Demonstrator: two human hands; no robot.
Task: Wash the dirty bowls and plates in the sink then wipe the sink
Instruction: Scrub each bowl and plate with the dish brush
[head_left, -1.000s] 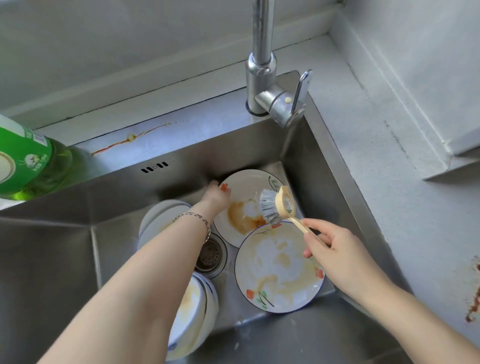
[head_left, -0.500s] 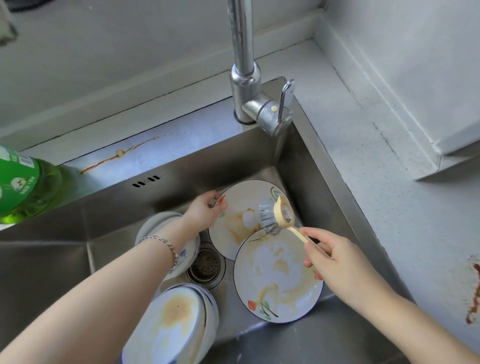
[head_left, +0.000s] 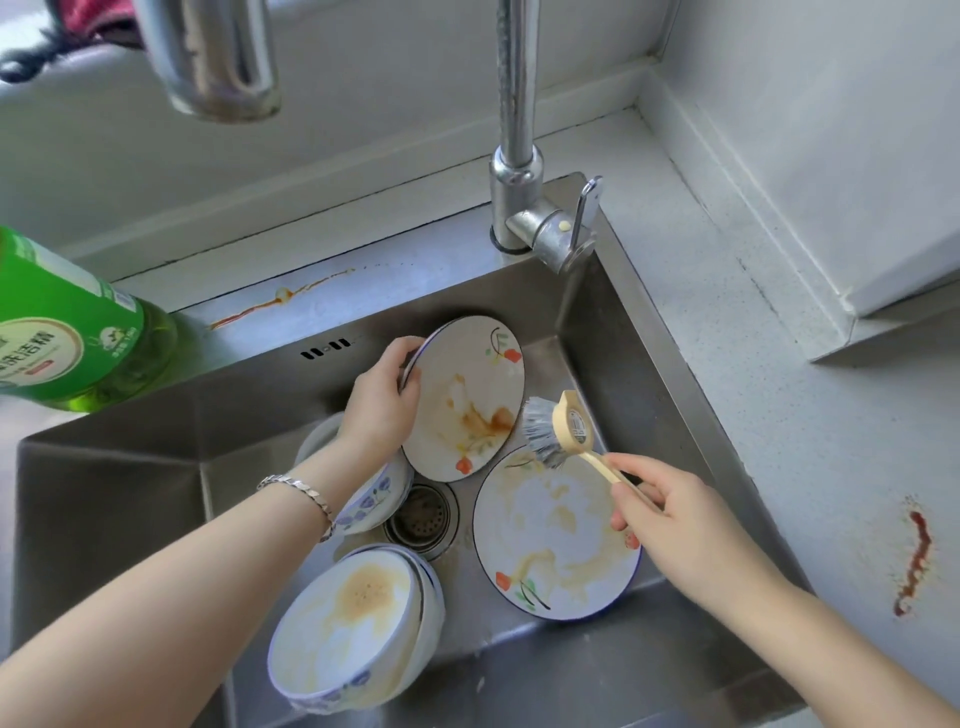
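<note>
At the far left a green detergent bottle (head_left: 67, 332) stands on the sink's edge. Its round label shows the Chinese characters 洗洁精, and the smaller print is too fine to read. Inside the steel sink (head_left: 130, 467), a stack of stained bowls (head_left: 343, 629) leans at the front, and a blue-flowered bowl (head_left: 369, 504) sits partly under the left forearm, which wears a silver bracelet (head_left: 298, 491).

The left hand (head_left: 382, 400) grips the left rim of the tilted plate (head_left: 467, 395), fingers curled over the edge and thumb on its face. Half a second ago this plate lay almost flat on the sink floor; now it is raised on edge near the back wall, its brown smear facing the camera. Right of the drain (head_left: 422, 517), the flat plate (head_left: 550, 535) lies where it was.

The right hand (head_left: 670, 514) pinches the handle of the brush (head_left: 558, 428) (the sticker on its head is unreadable), and the bristles are still over the spot where the two plates meet. A red streak (head_left: 914, 561) marks the counter (head_left: 779, 415).
</note>
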